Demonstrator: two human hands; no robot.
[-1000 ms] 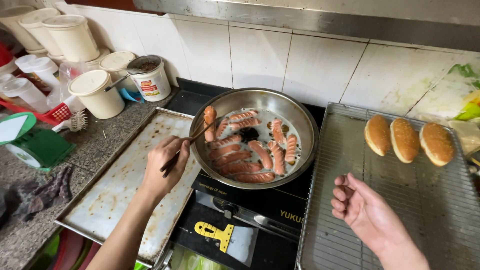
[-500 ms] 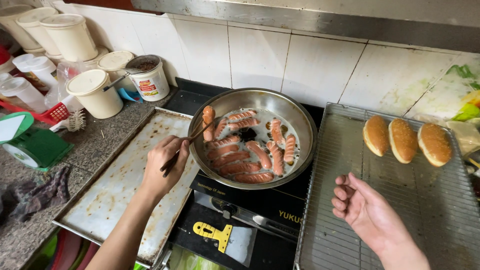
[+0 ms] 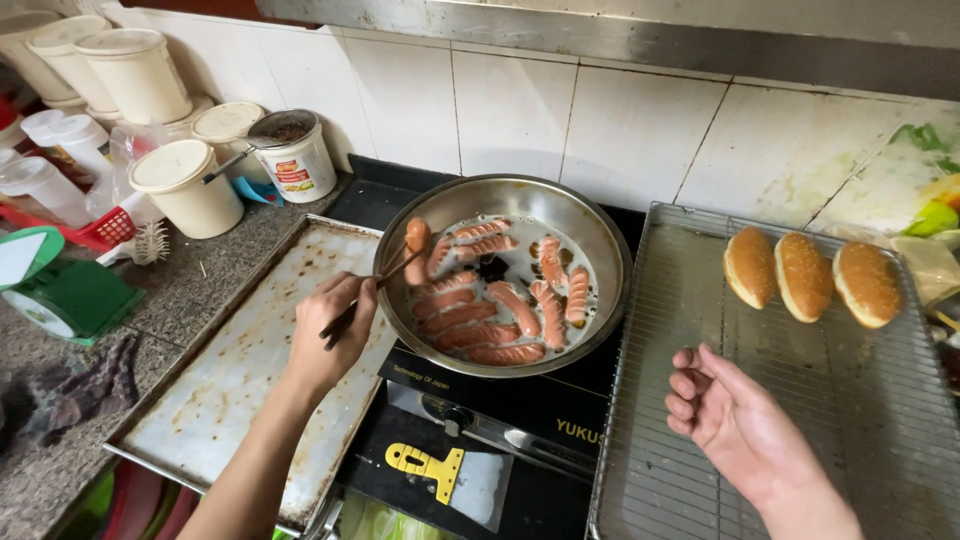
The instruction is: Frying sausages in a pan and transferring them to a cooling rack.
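A pair of dark chopsticks [image 3: 372, 290] is gripped in the left hand [image 3: 335, 335], a little left of the frame's centre, with the fingers curled closed around the upper ends. Between the tips, one sausage [image 3: 416, 240] is pinched and held raised at the left rim of the steel pan [image 3: 600, 250], clear of the oil. It is probably held high so that fat can drip back into the pan. The hand itself is kept outside the rim, over the baking tray [image 3: 230, 390], which appears to keep it away from the heat.

In the pan, at the centre of the frame, the other sausages [image 3: 490, 320] are seen lying side by side in shallow oil, their skins scored with cuts. The pan is set on a black cooktop [image 3: 510, 410], and a yellow scraper [image 3: 425, 465] is lying in front of it at the lower edge.

The right hand [image 3: 735, 420], at the lower right, is held empty, palm up, with the fingers loosely half curled; nothing is grasped. It is poised over a wire rack [image 3: 680, 290], though whether it is touching the wire cannot be told. At the upper right of the rack, three browned buns [image 3: 800, 275] are lined up in a row, apart from the pan.

At the upper left, white tubs [image 3: 135, 70] are stacked against the tiled wall, an open tin with a spoon [image 3: 290, 150] is placed near the tray's far corner, and a green scale [image 3: 60, 290] is seen at the left edge.
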